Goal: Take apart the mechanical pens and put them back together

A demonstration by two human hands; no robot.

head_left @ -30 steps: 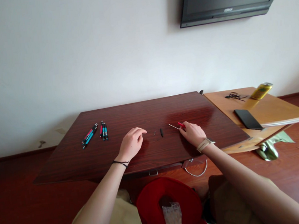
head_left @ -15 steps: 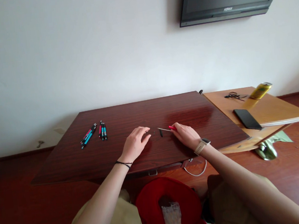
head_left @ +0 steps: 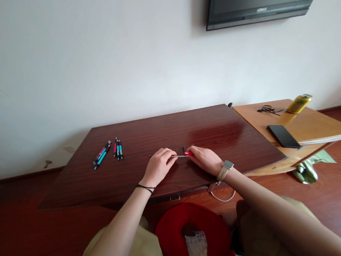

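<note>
My left hand (head_left: pixel 159 164) is closed, its fingertips pinching the far end of a thin pale pen refill (head_left: pixel 180 156). The refill runs level between both hands, a little above the dark wooden table (head_left: pixel 164 126). In my right hand (head_left: pixel 205 159), also closed, is a pink pen barrel (head_left: pixel 187 153) at the refill's other end; whether the refill sits inside it I cannot tell. A small black pen part (head_left: pixel 183 148) lies just beyond the fingers, partly hidden. Tiny dark bits beside the left hand are too small to name.
Several pink and blue pens (head_left: pixel 102 154) lie in two groups on the left. A wooden side table (head_left: pixel 320 121) at right bears a phone (head_left: pixel 283 136), a black cable (head_left: pixel 268 110) and a yellow can (head_left: pixel 299 104). A red stool (head_left: pixel 167 235) stands between the knees.
My left hand has moved right and closed on the free end of the refill. My right hand has come left and slightly nearer with the pink barrel, and the refill now lies more level.
</note>
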